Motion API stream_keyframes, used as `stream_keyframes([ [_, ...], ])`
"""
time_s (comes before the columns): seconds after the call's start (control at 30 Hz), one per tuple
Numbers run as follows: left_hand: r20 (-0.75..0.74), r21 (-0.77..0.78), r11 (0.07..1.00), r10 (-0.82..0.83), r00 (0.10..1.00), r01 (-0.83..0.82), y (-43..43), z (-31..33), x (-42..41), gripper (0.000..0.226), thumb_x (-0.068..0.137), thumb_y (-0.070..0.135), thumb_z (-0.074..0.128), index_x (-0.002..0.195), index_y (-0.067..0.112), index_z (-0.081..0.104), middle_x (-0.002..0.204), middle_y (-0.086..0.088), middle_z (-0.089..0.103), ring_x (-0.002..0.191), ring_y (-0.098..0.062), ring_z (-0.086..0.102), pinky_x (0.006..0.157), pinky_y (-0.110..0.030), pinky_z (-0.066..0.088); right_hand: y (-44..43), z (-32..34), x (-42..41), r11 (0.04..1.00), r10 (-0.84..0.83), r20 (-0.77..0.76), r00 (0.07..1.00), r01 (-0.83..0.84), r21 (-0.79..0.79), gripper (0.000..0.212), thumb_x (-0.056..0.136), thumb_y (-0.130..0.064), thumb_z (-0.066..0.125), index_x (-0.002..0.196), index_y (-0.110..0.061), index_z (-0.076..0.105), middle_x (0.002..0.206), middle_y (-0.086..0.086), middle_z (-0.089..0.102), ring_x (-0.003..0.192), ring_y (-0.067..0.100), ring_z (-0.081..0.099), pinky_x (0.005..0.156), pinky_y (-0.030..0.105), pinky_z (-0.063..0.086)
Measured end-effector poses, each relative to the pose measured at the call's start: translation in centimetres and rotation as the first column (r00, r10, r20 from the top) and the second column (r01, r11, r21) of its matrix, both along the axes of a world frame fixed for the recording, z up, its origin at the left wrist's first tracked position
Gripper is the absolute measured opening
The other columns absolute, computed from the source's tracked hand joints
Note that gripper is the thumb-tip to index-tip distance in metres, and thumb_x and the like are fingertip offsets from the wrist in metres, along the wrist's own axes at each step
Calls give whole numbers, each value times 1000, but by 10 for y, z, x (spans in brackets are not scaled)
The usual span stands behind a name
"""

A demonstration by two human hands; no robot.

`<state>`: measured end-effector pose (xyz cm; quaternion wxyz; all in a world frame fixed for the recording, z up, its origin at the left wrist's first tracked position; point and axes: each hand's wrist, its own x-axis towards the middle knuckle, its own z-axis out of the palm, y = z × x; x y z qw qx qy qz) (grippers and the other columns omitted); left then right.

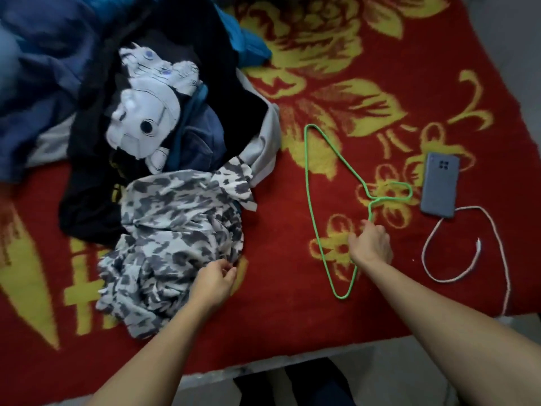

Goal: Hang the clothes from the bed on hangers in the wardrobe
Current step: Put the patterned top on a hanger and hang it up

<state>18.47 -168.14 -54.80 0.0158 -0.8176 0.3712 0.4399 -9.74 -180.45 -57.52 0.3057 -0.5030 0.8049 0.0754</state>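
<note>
The right hand [370, 243] is curled around the green hanger [306, 171] just below its neck, gripping the wire where the near shoulder meets the hook. The hanger lies flat on the bed [278, 317], hook pointing right. The left hand [215, 278] has thumb and fingers drawn together on the near right edge of the camouflage garment [181, 218], seemingly pinching the fabric. That garment sits crumpled at the near side of the pile of clothes [205, 127], which spreads to the far left. To the right of the hanger lie a phone [439, 186] and a white cable [479, 249].

This looks like the start of hanging one garment. Next, the garment needs lifting clear of the pile, its neck opening found, and the hanger fed inside.
</note>
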Motion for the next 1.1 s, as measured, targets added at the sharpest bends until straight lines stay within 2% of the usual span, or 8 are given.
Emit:
stream_keyframes([
  [0.13, 171, -92, 984, 168, 971, -154, 20, 19, 53, 16, 94, 32, 52, 90, 21, 62, 84, 0, 64, 76, -19, 60, 70, -36, 52, -7, 30, 81, 929, 359, 103, 928, -345, -132, 41, 90, -27, 54, 130, -19, 54, 127, 10, 54, 121, 31, 48, 93, 40, 43],
  [0.3, 402, -171, 914, 405, 821, -368, 69, 2, 120, 45, 90, 38, 59, 126, 13, 50, 129, -13, 47, 118, -33, 46, 89, -44, 44, 11, 32, 206, 686, 720, 176, 671, -652, -323, 41, 91, -27, 55, 131, -21, 53, 130, 1, 51, 124, 22, 43, 92, 37, 45],
  [0.47, 220, -114, 813, 581, 784, -570, 107, -50, 163, 94, 74, 43, 76, 147, 17, 24, 144, -12, 42, 131, -33, 41, 101, -45, 39, 41, -4, 302, 470, 878, 85, 471, -813, -344, 68, 90, -32, 59, 150, -24, 26, 152, 5, 33, 139, 26, 32, 104, 44, 39],
  [0.63, 163, -206, 809, 584, 795, -551, 131, -54, 179, 18, 78, 5, 57, 94, 13, 58, 88, -8, 62, 92, -35, 60, 67, -33, 40, 72, -34, 298, 688, 725, 143, 674, -719, -101, 34, 89, -31, 47, 123, -28, 52, 115, 12, 65, 104, 36, 60, 80, 42, 47],
  [0.77, 228, -302, 739, 670, 707, -603, 141, -29, 218, 37, 76, 1, 54, 110, 13, 63, 100, -19, 66, 95, -40, 59, 71, -35, 41, 89, -26, 226, 929, 369, 28, 929, -369, 6, 30, 92, -36, 45, 107, -15, 62, 115, 22, 65, 105, 42, 60, 82, 42, 45],
  [0.9, 246, -279, 737, 674, 696, -615, 149, -16, 251, 40, 76, 2, 53, 114, 14, 58, 105, -21, 65, 98, -40, 59, 74, -40, 45, 109, -8, 176, 881, 438, -161, 885, -386, 274, 33, 86, -39, 52, 111, -19, 58, 116, 15, 65, 106, 35, 61, 83, 41, 50],
  [1.0, 320, -216, 881, 471, 822, -420, 158, -23, 258, 51, 73, 7, 62, 123, 16, 54, 119, -15, 56, 109, -35, 52, 86, -43, 44, 108, 1, 201, 847, 519, -183, 835, -531, -19, 40, 84, -27, 60, 123, -20, 55, 122, 10, 58, 114, 32, 52, 86, 41, 46],
  [1.1, 381, -219, 975, 126, 916, -43, 157, -34, 252, 74, 72, 22, 73, 140, 22, 42, 138, -9, 41, 127, -29, 37, 103, -43, 34, 99, 5, 270, 655, 655, -59, 753, -606, -452, 43, 79, -12, 64, 121, -14, 60, 122, 8, 57, 116, 30, 50, 90, 43, 44],
])
